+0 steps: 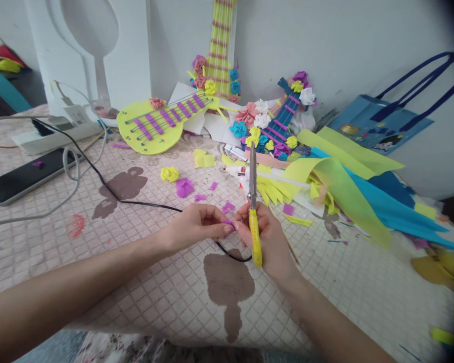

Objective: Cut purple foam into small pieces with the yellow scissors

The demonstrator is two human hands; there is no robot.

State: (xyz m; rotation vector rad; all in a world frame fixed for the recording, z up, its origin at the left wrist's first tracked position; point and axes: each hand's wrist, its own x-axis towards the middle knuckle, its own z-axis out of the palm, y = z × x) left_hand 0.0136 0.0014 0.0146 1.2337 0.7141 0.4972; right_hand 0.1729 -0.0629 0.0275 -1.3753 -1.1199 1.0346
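Both my hands meet above the patterned tablecloth, near its front. My left hand (196,227) pinches a small piece of purple paper (228,222) between thumb and fingertips. At the other end of that piece are the thumb and fingertips of my right hand (265,237). A pair of scissors (254,222) with yellow handles also rests in my right hand, blades closed and pointing away from me. Purple paper scraps (228,206), a crumpled purple piece (184,187) and a yellow paper flower (169,174) lie just beyond my hands.
A black cable (151,204) runs under my hands. Behind stand a yellow paper guitar (151,131) and a blue, flower-covered one (285,118). Yellow-green crepe paper (325,176) and a glue gun (236,171) lie right of centre. A phone (26,176) is at left, a blue bag (382,121) at right.
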